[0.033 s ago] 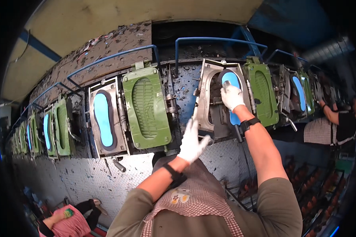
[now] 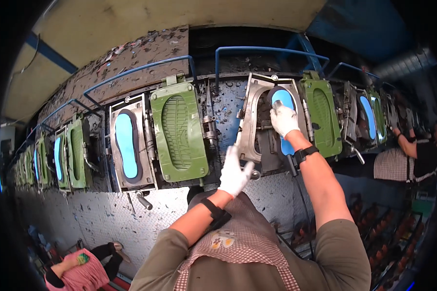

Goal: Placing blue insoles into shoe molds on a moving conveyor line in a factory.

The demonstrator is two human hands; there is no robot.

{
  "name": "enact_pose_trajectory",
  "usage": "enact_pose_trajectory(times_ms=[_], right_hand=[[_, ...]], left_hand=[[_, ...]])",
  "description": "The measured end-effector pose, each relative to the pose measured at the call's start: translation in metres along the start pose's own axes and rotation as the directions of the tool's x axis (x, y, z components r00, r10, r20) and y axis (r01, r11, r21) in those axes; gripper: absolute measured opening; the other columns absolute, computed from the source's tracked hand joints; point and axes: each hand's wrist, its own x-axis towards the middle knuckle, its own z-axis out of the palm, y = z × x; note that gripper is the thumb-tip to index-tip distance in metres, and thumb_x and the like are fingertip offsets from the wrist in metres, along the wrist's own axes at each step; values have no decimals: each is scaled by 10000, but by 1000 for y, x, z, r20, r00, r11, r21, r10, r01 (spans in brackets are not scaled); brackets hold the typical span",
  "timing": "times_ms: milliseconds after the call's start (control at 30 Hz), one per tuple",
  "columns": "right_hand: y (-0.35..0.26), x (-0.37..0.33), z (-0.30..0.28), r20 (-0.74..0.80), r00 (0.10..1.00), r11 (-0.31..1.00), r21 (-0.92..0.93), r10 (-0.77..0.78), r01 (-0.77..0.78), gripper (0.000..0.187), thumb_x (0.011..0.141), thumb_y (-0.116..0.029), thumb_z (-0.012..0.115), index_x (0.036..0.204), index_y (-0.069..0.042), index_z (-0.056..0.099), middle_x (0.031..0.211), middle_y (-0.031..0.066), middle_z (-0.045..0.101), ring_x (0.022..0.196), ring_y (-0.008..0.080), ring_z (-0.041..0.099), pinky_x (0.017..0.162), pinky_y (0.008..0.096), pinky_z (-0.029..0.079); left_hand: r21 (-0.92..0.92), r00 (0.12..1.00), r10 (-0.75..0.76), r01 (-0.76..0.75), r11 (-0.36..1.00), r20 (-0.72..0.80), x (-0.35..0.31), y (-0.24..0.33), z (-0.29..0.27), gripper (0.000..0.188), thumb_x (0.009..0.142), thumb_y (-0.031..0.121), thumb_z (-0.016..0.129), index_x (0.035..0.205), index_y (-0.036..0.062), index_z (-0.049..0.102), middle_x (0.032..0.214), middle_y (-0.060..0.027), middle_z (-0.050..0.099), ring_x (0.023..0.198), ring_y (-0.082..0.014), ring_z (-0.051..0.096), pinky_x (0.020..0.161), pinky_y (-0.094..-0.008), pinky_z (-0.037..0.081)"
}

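Observation:
My right hand point(image 2: 283, 120), in a white glove with darkened fingertips, is closed over the middle of a blue shoe sole point(image 2: 281, 98) with a dark rim. This sole lies along the right side of a metal mould frame point(image 2: 249, 131) with a foot-shaped opening, and its lower end shows below my wrist. My fingers hide its middle. Left of it, my white-gloved left hand point(image 2: 235, 173) hovers near the frame's lower left corner, fingers extended and thumb apart, holding nothing. A green mould half point(image 2: 322, 116) with a sole-shaped recess stands beside the frame.
Leftward, another blue sole point(image 2: 126, 145) lies in a metal mould beside an opened green half point(image 2: 178, 131). Several similar moulds line the bench. Blue rails point(image 2: 272, 48) run behind. Handles point(image 2: 143, 202) jut toward me. Co-workers point(image 2: 82, 271) are at lower left and far right point(image 2: 398, 162).
My left hand has shifted very slightly left, its thumb a little closer to the fingers. My right hand stays on the sole.

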Motion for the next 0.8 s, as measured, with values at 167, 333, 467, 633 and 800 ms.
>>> enact_pose_trajectory(times_ms=[167, 333, 467, 633, 800], right_hand=[[14, 3, -12, 85, 996, 1000, -5, 20, -19, 283, 892, -271, 516, 1014, -32, 606, 886, 245, 670, 826, 436, 651, 774, 518, 517], [14, 10, -30, 205, 974, 995, 1, -99, 101, 367, 941, -294, 415, 1067, -4, 602, 990, 279, 653, 900, 420, 654, 794, 513, 518], [-8, 11, -136, -230, 843, 856, 69, -487, 513, 301, 923, -74, 498, 1196, 31, 570, 1153, 206, 628, 1045, 373, 621, 890, 412, 523], [41, -34, -35, -118, 967, 968, 85, -224, 235, 552, 875, -210, 611, 1380, -37, 469, 1421, 214, 451, 1325, 392, 425, 1129, 451, 320], [56, -27, -20, 114, 919, 923, 119, -378, 365, 507, 925, -349, 531, 1350, -74, 517, 1490, 236, 351, 1392, 428, 299, 1163, 492, 230]], left_hand=[[-59, 935, -341, 347, 936, 95, 15, 25, 17, 772, 889, 362, 598, 1456, -58, 285, 1276, -307, 559, 1154, -397, 589, 976, -398, 462], [-363, 868, -251, 419, 832, 428, 4, 46, 87, 852, 865, 356, 597, 1470, -96, 204, 1366, -340, 472, 1309, -393, 465, 1083, -378, 359], [-478, 833, -356, 539, 693, 424, 26, -1, 113, 792, 945, 414, 497, 1477, -92, 199, 1409, -295, 454, 1332, -344, 448, 1091, -351, 338], [-532, 868, -448, 489, 691, 215, 29, 54, 127, 761, 967, 437, 511, 1470, -66, 240, 1444, -280, 412, 1352, -363, 409, 1113, -360, 316], [38, 871, 173, -176, 984, -459, 36, 49, 141, 700, 845, 274, 688, 1396, -35, 385, 1387, -262, 428, 1285, -437, 422, 1103, -483, 328]])
